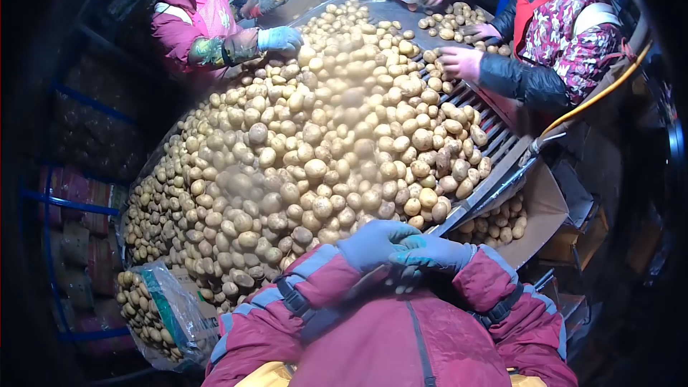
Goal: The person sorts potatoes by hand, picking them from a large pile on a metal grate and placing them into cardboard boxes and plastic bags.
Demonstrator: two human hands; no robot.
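Observation:
My left hand (374, 245), in a grey-blue glove, is folded against my right hand (436, 252) just in front of my chest. The right glove is grey-blue too, with teal on the fingers, which are curled and pressed against the left hand. No object shows in either hand, though the overlap hides part of the fingers. Both hands are above the near edge of a large heap of potatoes (312, 168), and neither appears to grip any of them.
Three people stand around the far side, one gloved hand (281, 39) on the heap and another (462, 63) beside a slatted metal rack (494, 132). A cardboard box (541, 208) with potatoes stands lower right. A plastic-lined bag (175, 315) of potatoes is lower left. A yellow hose (602, 93) runs at right.

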